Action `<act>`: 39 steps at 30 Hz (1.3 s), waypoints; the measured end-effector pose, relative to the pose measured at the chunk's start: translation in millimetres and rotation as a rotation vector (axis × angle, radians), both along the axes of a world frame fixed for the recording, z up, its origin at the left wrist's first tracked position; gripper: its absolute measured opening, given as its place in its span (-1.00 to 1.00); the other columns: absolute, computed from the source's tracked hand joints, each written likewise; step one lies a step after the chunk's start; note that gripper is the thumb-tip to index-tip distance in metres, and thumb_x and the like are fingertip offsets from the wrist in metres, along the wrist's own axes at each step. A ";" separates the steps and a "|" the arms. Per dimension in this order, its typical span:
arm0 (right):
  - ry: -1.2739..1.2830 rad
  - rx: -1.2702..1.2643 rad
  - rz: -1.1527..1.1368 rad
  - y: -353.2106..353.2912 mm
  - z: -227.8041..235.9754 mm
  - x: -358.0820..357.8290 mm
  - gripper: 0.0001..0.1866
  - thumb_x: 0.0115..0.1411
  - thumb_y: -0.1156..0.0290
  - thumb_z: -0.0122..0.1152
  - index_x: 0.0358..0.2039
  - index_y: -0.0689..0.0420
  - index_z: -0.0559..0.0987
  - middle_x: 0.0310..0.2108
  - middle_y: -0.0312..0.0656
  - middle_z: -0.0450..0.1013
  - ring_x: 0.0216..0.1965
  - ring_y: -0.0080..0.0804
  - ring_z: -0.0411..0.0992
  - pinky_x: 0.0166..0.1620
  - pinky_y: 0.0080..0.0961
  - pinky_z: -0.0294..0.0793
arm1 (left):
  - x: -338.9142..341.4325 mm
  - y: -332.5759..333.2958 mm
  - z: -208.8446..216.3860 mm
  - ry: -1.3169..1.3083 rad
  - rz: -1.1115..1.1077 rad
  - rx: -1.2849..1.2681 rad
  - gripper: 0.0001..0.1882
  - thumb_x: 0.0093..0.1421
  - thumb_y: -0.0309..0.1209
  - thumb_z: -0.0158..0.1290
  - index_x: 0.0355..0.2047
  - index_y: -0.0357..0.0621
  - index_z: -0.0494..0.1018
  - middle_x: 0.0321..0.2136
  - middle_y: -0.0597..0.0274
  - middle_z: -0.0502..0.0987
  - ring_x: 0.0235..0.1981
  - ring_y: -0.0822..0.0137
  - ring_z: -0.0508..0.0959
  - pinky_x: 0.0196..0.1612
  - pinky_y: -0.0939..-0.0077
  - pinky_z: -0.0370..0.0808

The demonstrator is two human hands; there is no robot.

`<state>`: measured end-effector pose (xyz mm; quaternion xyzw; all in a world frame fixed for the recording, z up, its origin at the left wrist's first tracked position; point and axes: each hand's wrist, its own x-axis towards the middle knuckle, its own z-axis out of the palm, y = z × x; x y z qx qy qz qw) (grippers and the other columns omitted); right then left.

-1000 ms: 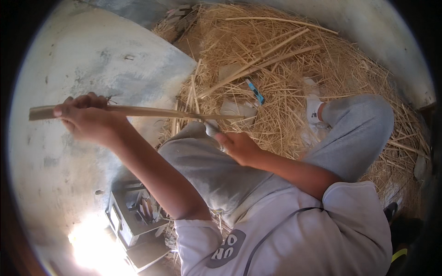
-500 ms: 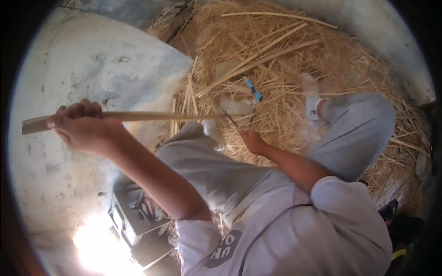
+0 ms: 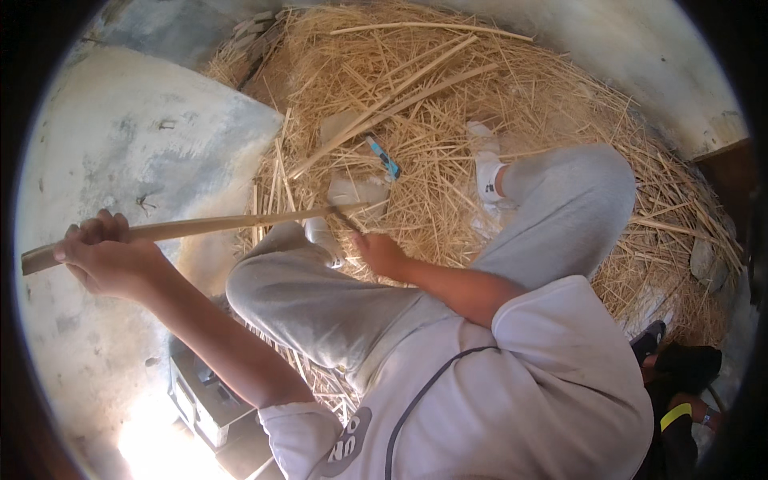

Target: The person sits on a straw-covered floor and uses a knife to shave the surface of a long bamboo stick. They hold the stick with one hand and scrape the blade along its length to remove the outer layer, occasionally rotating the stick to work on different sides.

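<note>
In the head view, a long, pale, flat strip [image 3: 196, 228] of wood-like material lies across the space to the left and front of the seated person, rising slightly toward the right; the left hand [image 3: 108, 254] is closed around it near its left end, fingers curled over the top and thumb toward the left, with a short stub sticking out beyond the fist; the longer part runs rightward from that hand, past the bent left knee [image 3: 280, 244], and narrows to a tip above a pale flat slab [image 3: 360, 190].

The right hand [image 3: 382, 256] is just below the strip's right end and apart from it; its fingers are folded around a thin dark blade-like tool [image 3: 346, 220], which slants up and left to the strip; the tool crosses or meets the strip near the tip, though whether the two touch I cannot tell; the grip on the handle is partly hidden.

Beyond the hands, a blue slim tool [image 3: 383, 158] lies on scattered straw [image 3: 432, 168]; further loose strips [image 3: 400, 100] rest on it; a stained pale wall or panel [image 3: 176, 152] is at the left.
</note>
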<state>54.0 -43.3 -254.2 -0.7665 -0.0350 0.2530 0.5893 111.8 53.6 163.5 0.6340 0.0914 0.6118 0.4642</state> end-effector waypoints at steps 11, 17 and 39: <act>0.536 0.181 -0.067 -6.2 -46.7 19.9 -0.36 0.39 -0.20 -0.15 -0.38 0.21 0.49 -0.58 -0.01 0.49 -0.53 -0.06 0.46 -0.36 -0.14 0.42 | -16.4 28.3 -0.8 -0.065 0.002 -0.017 -0.57 0.50 -0.11 -0.34 -0.47 -0.07 0.18 -0.63 0.35 0.15 -0.68 0.50 0.12 -0.65 0.56 0.09; -0.258 -0.126 0.124 -27.3 -43.3 -0.6 -0.37 0.43 -0.15 -0.25 -0.27 0.20 0.54 -0.56 0.01 0.49 -0.48 -0.05 0.49 -0.28 -0.11 0.46 | -27.3 35.3 -2.3 -0.091 0.063 -0.064 -0.56 0.50 -0.08 -0.33 -0.47 -0.08 0.18 -0.64 0.39 0.12 -0.68 0.50 0.10 -0.64 0.55 0.06; 0.768 0.056 -0.087 -29.3 -93.1 10.4 -0.31 0.39 -0.22 -0.20 -0.17 0.26 0.52 -0.59 -0.07 0.41 -0.60 -0.19 0.44 -0.51 -0.14 0.46 | -29.5 28.9 -5.7 -0.095 0.047 -0.015 -0.54 0.50 -0.06 -0.31 -0.52 -0.01 0.11 -0.68 0.45 0.04 -0.70 0.54 0.04 -0.65 0.58 0.05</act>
